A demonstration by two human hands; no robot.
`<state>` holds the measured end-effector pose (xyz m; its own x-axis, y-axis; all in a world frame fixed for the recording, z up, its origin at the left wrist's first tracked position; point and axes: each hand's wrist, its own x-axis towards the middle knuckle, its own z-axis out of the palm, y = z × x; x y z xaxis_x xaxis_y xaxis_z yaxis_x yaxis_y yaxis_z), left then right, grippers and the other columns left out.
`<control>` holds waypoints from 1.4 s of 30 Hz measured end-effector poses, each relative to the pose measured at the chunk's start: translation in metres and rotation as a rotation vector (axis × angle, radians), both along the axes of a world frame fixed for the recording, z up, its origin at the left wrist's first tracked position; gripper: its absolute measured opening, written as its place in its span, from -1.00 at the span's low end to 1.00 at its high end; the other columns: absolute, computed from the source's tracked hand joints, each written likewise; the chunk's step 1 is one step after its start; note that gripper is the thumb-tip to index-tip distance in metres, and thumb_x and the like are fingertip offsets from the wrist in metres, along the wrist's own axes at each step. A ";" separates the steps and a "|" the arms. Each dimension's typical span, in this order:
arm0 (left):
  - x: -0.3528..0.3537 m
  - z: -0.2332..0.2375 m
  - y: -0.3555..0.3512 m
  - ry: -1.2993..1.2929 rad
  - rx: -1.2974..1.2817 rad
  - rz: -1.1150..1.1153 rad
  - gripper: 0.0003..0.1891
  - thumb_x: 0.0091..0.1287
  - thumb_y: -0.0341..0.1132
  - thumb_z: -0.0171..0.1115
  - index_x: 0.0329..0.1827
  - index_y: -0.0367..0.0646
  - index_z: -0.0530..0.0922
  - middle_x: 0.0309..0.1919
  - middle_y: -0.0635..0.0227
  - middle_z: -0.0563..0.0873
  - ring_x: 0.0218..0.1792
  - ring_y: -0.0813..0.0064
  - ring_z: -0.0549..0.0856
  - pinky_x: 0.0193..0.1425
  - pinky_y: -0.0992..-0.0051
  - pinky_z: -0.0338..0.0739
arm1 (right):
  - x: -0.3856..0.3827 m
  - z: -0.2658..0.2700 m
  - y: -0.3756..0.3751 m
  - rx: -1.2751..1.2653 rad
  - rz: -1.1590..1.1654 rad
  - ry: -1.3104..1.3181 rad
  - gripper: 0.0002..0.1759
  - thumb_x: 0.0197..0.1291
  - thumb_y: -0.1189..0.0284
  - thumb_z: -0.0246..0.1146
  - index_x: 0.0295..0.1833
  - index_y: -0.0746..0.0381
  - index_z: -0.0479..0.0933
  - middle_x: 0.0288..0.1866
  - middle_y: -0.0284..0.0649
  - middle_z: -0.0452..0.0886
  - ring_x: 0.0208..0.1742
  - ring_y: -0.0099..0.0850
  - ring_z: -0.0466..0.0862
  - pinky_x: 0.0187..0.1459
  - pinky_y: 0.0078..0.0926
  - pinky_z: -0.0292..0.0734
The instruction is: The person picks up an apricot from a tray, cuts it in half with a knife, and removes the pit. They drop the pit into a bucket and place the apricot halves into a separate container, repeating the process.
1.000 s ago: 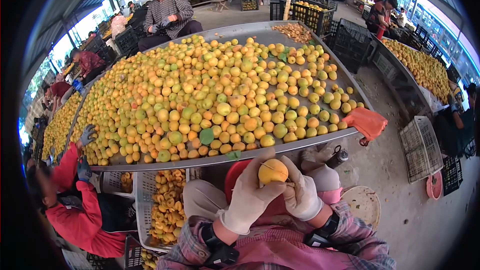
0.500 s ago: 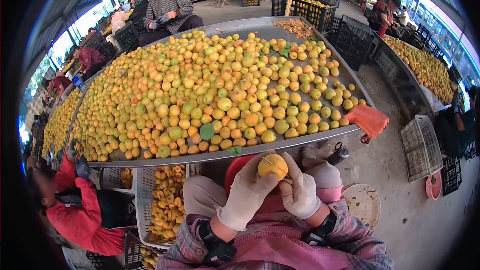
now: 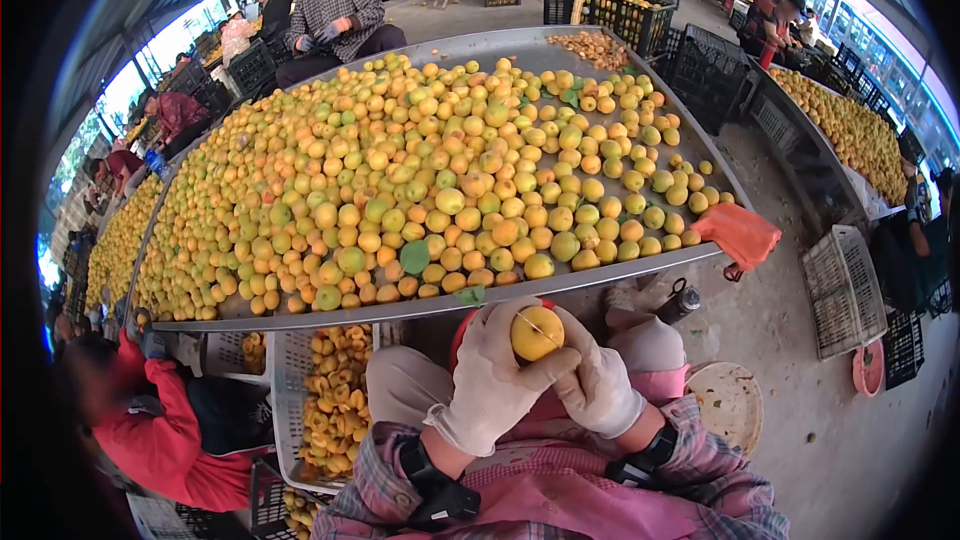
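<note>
A yellow apricot point(image 3: 537, 333) is held in my gloved left hand point(image 3: 488, 385), above my lap and just short of the metal table's near edge. Across its skin runs a thin, slanting line. My gloved right hand point(image 3: 603, 390) is closed against the apricot's lower right side, its fingers pressed together near the left thumb. What the right fingers grip is hidden, and I cannot tell whether it is a small tool. Beyond both hands, a broad heap of whole apricots point(image 3: 400, 170) covers the raised-edge table point(image 3: 640, 268).
To my left stands a white crate point(image 3: 290, 410) of split apricots point(image 3: 338, 380), beside a person in red point(image 3: 190, 430). An orange-red cloth point(image 3: 738, 233) hangs over the table corner. On the floor at right are a bottle point(image 3: 680, 300), a round lid-like tub point(image 3: 725, 405) and crates point(image 3: 843, 290).
The apricot has turned and shifted slightly left, so its line now slants down toward the right. My right hand has moved a little left, its fingers closer against the left thumb.
</note>
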<state>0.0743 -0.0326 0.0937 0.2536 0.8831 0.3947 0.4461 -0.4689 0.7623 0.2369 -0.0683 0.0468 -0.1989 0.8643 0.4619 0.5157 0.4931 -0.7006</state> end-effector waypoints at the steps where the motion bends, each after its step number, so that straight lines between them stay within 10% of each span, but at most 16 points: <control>1: -0.002 -0.003 0.002 -0.021 -0.023 -0.026 -0.39 0.03 -0.11 0.53 0.09 -0.21 0.50 -0.10 0.09 0.64 -0.08 0.01 0.63 0.02 0.21 0.55 | -0.002 0.004 0.001 -0.015 0.031 0.083 -0.22 0.24 0.46 0.26 0.51 0.39 0.09 -0.03 0.06 0.63 -0.17 -0.03 0.70 -0.15 -0.32 0.62; 8: -0.002 -0.012 -0.003 0.195 -0.040 -0.108 -0.34 0.07 0.12 0.46 -0.02 -0.28 0.50 -0.21 0.07 0.66 -0.19 0.00 0.67 -0.10 0.15 0.58 | 0.003 0.012 0.010 -0.328 0.286 0.323 -0.16 0.05 0.62 0.29 0.49 0.19 0.16 0.27 -0.08 0.48 0.25 -0.26 0.55 0.25 -0.39 0.45; 10: -0.003 -0.015 -0.003 0.194 -0.073 -0.108 -0.35 0.05 0.13 0.47 -0.07 -0.28 0.51 -0.23 0.06 0.66 -0.21 0.01 0.67 -0.14 0.17 0.58 | 0.003 0.015 0.007 -0.519 0.380 0.506 -0.14 0.02 0.75 0.24 0.48 0.22 0.14 0.40 -0.18 0.30 0.46 -0.36 0.28 0.47 -0.37 0.13; 13: -0.006 -0.027 -0.004 0.196 -0.058 -0.118 -0.38 0.03 0.10 0.48 -0.12 -0.29 0.53 -0.25 0.06 0.65 -0.27 0.03 0.68 -0.21 0.19 0.60 | 0.005 0.016 0.008 -0.408 0.402 0.401 -0.16 0.01 0.76 0.25 0.44 0.15 0.17 0.31 -0.21 0.37 0.20 -0.40 0.52 0.22 -0.47 0.46; 15: -0.008 -0.027 -0.005 0.203 -0.011 -0.138 -0.40 0.03 0.07 0.49 -0.12 -0.30 0.54 -0.25 0.05 0.65 -0.29 0.04 0.69 -0.25 0.20 0.61 | 0.006 0.036 0.003 -0.871 0.415 0.535 -0.20 0.01 0.75 0.24 0.39 0.07 0.19 0.18 -0.26 0.43 -0.25 -0.53 0.61 -0.30 -0.65 0.56; 19: -0.016 -0.024 -0.008 0.177 0.092 -0.243 -0.44 0.03 -0.04 0.49 -0.09 -0.30 0.53 -0.26 0.08 0.65 -0.33 0.04 0.69 -0.28 0.19 0.62 | 0.002 0.030 -0.002 -0.879 0.464 0.590 -0.23 0.02 0.75 0.23 0.35 0.03 0.20 0.10 -0.30 0.46 -0.52 -0.66 0.47 -0.61 -0.73 0.32; 21: -0.021 -0.027 -0.010 0.150 0.063 -0.254 -0.46 0.03 -0.07 0.49 -0.08 -0.30 0.53 -0.26 0.09 0.65 -0.34 0.04 0.69 -0.27 0.19 0.62 | -0.001 0.024 -0.003 -0.709 0.514 0.555 -0.29 0.02 0.69 0.26 0.33 0.11 0.28 0.07 -0.27 0.51 0.09 -0.44 0.56 0.09 -0.52 0.53; 28: -0.039 -0.029 -0.023 0.123 0.003 -0.307 -0.45 0.05 -0.12 0.48 -0.02 -0.29 0.49 -0.27 0.09 0.65 -0.32 0.03 0.69 -0.24 0.20 0.63 | -0.015 -0.011 -0.003 -0.459 0.639 0.488 -0.22 -0.02 0.78 0.29 0.33 0.11 0.22 0.12 -0.29 0.45 -0.02 -0.50 0.55 0.01 -0.55 0.51; 31: -0.045 -0.030 -0.026 0.076 -0.012 -0.338 -0.47 0.06 -0.15 0.47 -0.01 -0.28 0.49 -0.26 0.09 0.64 -0.31 0.03 0.69 -0.23 0.20 0.62 | -0.017 -0.005 -0.008 -0.661 0.719 0.643 -0.20 -0.07 0.82 0.30 0.31 0.13 0.24 0.15 -0.28 0.45 0.21 -0.44 0.44 0.28 -0.42 0.34; 42: -0.039 -0.038 -0.018 0.018 -0.307 -0.181 -0.53 0.13 -0.18 0.45 -0.03 -0.28 0.49 -0.33 0.08 0.67 -0.29 0.03 0.71 -0.22 0.26 0.63 | -0.018 -0.002 0.007 -0.516 0.417 0.333 -0.24 0.02 0.63 0.38 0.35 0.11 0.25 0.14 -0.16 0.52 0.14 -0.30 0.61 0.17 -0.42 0.51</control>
<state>0.0349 -0.0509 0.0557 0.4216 0.8998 0.1122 0.3909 -0.2920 0.8729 0.2191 -0.0609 0.0448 -0.4786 0.8710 0.1110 0.0773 0.1678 -0.9828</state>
